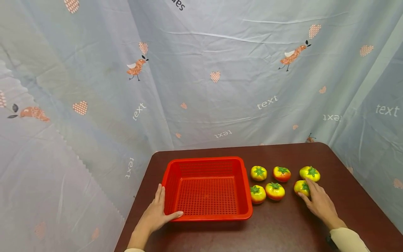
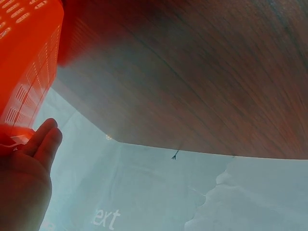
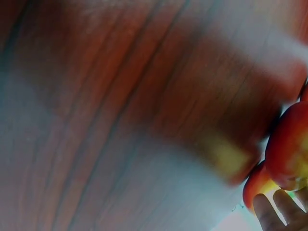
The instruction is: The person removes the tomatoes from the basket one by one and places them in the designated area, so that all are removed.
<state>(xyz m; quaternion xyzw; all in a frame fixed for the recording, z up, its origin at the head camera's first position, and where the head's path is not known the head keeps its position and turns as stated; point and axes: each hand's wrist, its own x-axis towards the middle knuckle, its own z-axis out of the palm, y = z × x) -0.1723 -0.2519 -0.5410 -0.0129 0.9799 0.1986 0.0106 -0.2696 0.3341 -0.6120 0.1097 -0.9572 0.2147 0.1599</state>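
Observation:
A red plastic basket [image 1: 206, 218] with slotted walls and floor stands on the dark table. My left hand [image 1: 154, 213] rests at its near left corner, thumb over the front rim and straight fingers along the left side. In the left wrist view those fingers [image 2: 45, 144] lie against the rim. To the right, my right hand [image 1: 321, 201] holds a yellow-red persimmon [image 1: 300, 188] with a green leafy top, thumb on its near side and fingers on its right. Just behind it sits another persimmon [image 1: 308, 173]. The right wrist view shows fingertips [image 3: 267, 211] at a persimmon [image 3: 288, 144].
Several more persimmons lie between the basket and my right hand: one [image 1: 259, 173] and a redder one [image 1: 281, 174] at the back, two [image 1: 275, 191] in front, one close by the basket's right wall. A patterned curtain [image 1: 204, 87] hangs behind the brown table [image 1: 267, 231].

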